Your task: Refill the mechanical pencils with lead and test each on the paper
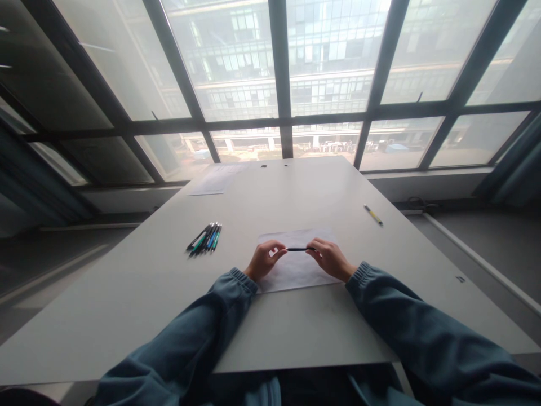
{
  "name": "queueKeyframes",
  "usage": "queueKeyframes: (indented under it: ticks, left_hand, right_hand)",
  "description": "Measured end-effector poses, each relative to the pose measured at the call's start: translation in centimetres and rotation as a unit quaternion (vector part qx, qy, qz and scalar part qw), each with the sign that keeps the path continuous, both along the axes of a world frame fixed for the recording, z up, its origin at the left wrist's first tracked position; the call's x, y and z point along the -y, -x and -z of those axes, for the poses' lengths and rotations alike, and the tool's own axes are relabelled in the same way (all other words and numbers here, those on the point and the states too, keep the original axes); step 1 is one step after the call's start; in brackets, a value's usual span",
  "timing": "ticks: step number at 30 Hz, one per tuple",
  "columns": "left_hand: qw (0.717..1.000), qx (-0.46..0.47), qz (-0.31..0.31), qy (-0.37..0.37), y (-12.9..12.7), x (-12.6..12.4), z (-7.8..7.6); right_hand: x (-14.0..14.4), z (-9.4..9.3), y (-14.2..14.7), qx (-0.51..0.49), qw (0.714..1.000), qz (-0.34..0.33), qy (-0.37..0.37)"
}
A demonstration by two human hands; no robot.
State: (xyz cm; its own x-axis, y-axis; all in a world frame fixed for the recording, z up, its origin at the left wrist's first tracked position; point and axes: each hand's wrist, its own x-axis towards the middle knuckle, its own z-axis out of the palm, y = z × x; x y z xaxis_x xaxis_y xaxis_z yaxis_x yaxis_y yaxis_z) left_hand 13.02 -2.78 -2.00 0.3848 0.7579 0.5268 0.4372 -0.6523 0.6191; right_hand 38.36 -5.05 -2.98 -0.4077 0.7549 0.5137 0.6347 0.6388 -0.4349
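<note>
A slim black pen point(297, 249) lies level between my two hands, just over a white sheet of paper point(296, 276). My left hand point(266, 259) pinches one end of it between thumb and fingertips. At the other end, my right hand point(329, 257) grips it in the same way. The pen's two tips are hidden by my fingers. Both hands are low over the paper; whether they rest on it I cannot tell.
To the left lies a bunch of several pens point(205, 239), black, green and blue. A yellow and black pen point(373, 215) is on the right. More paper point(211, 181) lies at the far left of the white table point(177, 316). Windows point(240, 62) stand behind.
</note>
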Motion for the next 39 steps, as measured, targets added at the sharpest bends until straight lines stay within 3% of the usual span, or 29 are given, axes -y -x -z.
queueKeyframes:
  ticks: [12, 18, 27, 39]
  left_hand:
    - [0.999, 0.006, 0.032, -0.007, 0.08, -0.23, 0.35]
    - [0.999, -0.004, 0.004, 0.046, 0.21, -0.38, 0.42]
    - [0.993, -0.011, 0.042, 0.113, 0.39, -0.41, 0.64]
    - [0.995, -0.040, 0.032, 0.082, 0.40, -0.20, 0.32]
  right_hand:
    - [-0.17, 0.27, 0.02, -0.001, 1.000, 0.002, -0.004]
    - [-0.18, 0.27, 0.00, -0.003, 1.000, -0.001, -0.005]
    - [-0.09, 0.10, 0.00, -0.001, 1.000, -0.013, -0.005]
    - [0.06, -0.21, 0.03, 0.005, 1.000, -0.012, -0.003]
